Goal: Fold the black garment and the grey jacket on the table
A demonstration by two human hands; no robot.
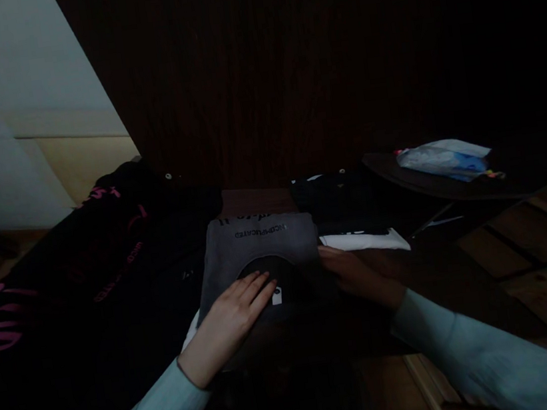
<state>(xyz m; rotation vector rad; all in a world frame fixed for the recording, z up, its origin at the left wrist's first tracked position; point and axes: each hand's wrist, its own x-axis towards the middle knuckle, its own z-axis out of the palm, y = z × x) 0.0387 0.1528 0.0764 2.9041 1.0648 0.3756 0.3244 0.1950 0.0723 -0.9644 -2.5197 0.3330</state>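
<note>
A folded grey T-shirt (pixel 259 247) with dark lettering lies in the middle of a dim surface, collar toward me. My left hand (pixel 231 321) rests flat on its near part, fingers stretched out over the dark collar. At the shirt's right edge my right hand (pixel 356 275) touches the cloth; it sits in shadow and its fingers are hard to read. Both arms wear pale blue sleeves.
A black garment with pink lettering (pixel 85 270) spreads on the left. Behind the grey shirt lie a dark folded garment (pixel 338 203) and a white folded one (pixel 366 241). A plastic bag (pixel 441 159) sits on a dark round tray at the right. Wooden slats (pixel 534 231) show at right.
</note>
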